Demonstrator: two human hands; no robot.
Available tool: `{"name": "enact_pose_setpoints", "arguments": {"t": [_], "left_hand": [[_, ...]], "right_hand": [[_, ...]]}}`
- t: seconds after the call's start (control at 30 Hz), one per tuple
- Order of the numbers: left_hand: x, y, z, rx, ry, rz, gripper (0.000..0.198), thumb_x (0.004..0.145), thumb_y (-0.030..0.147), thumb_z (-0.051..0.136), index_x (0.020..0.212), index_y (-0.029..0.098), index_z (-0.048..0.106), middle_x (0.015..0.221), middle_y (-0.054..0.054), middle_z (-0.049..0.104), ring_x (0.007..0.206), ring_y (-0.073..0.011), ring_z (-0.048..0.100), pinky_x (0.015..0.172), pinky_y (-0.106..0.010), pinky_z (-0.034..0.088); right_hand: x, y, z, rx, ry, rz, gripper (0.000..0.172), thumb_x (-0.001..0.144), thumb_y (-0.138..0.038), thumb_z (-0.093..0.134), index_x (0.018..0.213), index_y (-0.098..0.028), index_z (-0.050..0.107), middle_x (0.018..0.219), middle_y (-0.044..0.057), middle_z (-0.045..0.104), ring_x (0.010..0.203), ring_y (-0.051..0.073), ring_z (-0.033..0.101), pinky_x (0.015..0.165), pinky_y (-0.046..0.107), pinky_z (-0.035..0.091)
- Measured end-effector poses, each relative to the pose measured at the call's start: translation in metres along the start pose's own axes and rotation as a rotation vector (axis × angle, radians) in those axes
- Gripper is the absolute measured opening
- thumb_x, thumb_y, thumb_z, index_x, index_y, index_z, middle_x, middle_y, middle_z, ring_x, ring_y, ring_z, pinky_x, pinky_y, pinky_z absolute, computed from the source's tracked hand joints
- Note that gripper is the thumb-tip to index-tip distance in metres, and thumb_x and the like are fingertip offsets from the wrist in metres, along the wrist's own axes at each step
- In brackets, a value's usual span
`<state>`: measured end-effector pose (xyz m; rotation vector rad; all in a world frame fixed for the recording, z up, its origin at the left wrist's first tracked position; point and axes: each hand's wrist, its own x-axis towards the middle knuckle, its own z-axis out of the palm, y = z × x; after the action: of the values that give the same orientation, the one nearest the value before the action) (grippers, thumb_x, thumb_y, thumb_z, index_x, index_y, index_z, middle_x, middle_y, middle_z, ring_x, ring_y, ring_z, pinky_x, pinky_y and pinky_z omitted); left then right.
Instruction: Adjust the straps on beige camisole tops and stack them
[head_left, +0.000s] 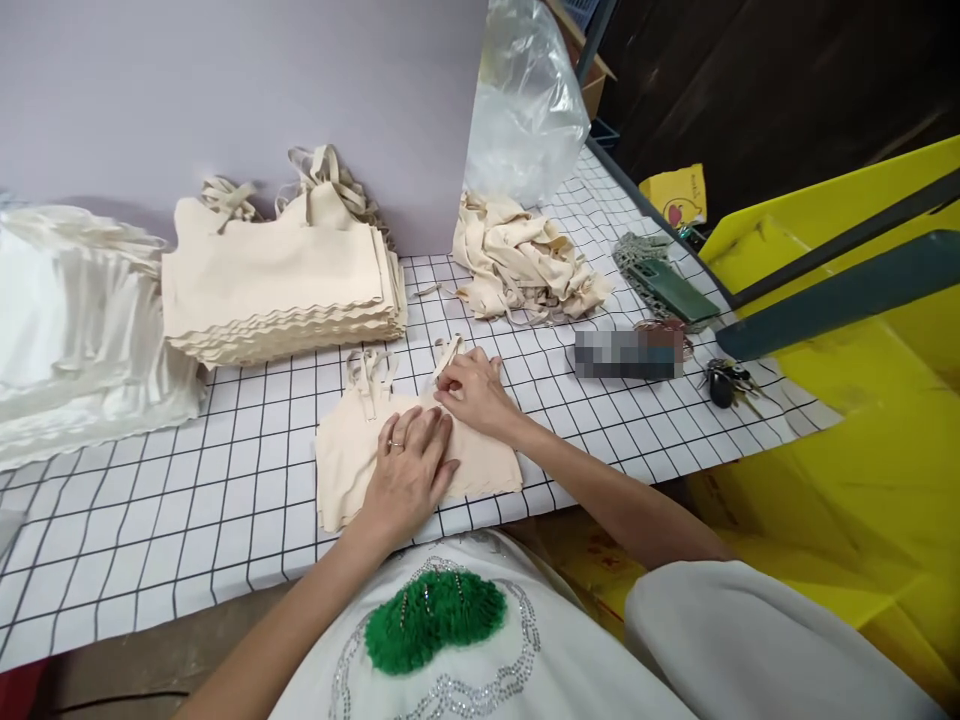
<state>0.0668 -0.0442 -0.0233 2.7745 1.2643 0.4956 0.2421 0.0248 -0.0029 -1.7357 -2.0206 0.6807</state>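
Observation:
A cream camisole top (pixel 345 460) lies spread on the checked tablecloth, its thin straps (pixel 369 380) bunched at the upper edge. My left hand (pixel 409 460), with a ring on one finger, rests flat on the middle of the fabric, fingers stretched out. At the upper right of the garment, my right hand (pixel 476 395) has its thumb and fingertips pinched together by the right strap (pixel 448 352). The fingers hide most of what is between them, but they appear closed on the strap's base.
Behind stands a neat stack of cream garments (pixel 277 270), with a white garment pile (pixel 90 330) to its left. A crumpled cream heap (pixel 525 260) lies by a clear plastic bag (pixel 525 110). Rightward are a green phone (pixel 675 290), keys (pixel 727 382), a blurred-out object (pixel 628 355) and yellow bins (pixel 847 350).

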Motion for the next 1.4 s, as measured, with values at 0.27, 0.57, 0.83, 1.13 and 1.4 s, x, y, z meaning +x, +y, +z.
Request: {"name": "enact_pose_setpoints", "arguments": {"t": [0.27,0.57,0.83,1.13,1.4], "left_hand": [[0.002,0.002,-0.003,0.005,-0.036,-0.019,0.049,0.102,0.038,0.048,0.142,0.011,0.055,0.146,-0.014,0.057,0.139,-0.0342,0.044,0.12,-0.054,0.025],[0.003,0.001,-0.006,-0.092,-0.063,-0.053,0.048,0.1,0.035,0.05,0.143,0.014,0.053,0.146,-0.017,0.055,0.141,-0.0352,0.041,0.12,-0.057,0.025],[0.003,0.002,-0.005,-0.086,-0.066,-0.056,0.051,0.099,0.035,0.052,0.146,0.016,0.051,0.148,-0.016,0.054,0.142,-0.0354,0.041,0.121,-0.057,0.023],[0.001,0.003,-0.001,-0.066,0.01,-0.032,0.046,0.1,0.034,0.049,0.141,0.016,0.056,0.145,-0.014,0.059,0.139,-0.0346,0.046,0.12,-0.059,0.024],[-0.002,-0.012,0.001,-0.257,0.161,0.119,0.031,0.1,0.021,0.049,0.126,0.022,0.064,0.135,-0.012,0.065,0.133,-0.0293,0.054,0.112,-0.057,0.043]], "right_hand": [[-0.005,0.017,0.003,-0.031,0.12,-0.094,0.016,0.086,-0.015,0.061,0.071,-0.018,0.055,0.082,0.005,0.061,0.097,0.025,0.045,0.083,0.042,0.027],[-0.015,0.017,-0.004,0.111,0.1,-0.183,0.013,0.091,-0.02,0.058,0.078,-0.021,0.057,0.082,0.005,0.063,0.097,0.026,0.049,0.089,0.043,0.033],[-0.024,0.013,-0.001,-0.111,0.118,-0.186,0.021,0.097,-0.019,0.047,0.103,-0.02,0.068,0.109,0.01,0.07,0.113,0.031,0.054,0.107,0.059,0.03],[-0.109,0.034,-0.006,-0.395,-0.14,-0.319,0.077,0.102,-0.049,0.043,0.162,-0.011,0.014,0.166,0.02,0.022,0.157,0.034,0.016,0.117,0.072,0.023],[-0.051,0.079,-0.048,-0.217,0.214,-0.106,0.043,0.105,-0.039,0.039,0.136,-0.018,0.06,0.135,0.016,0.065,0.134,0.03,0.055,0.108,0.055,0.046]]}}
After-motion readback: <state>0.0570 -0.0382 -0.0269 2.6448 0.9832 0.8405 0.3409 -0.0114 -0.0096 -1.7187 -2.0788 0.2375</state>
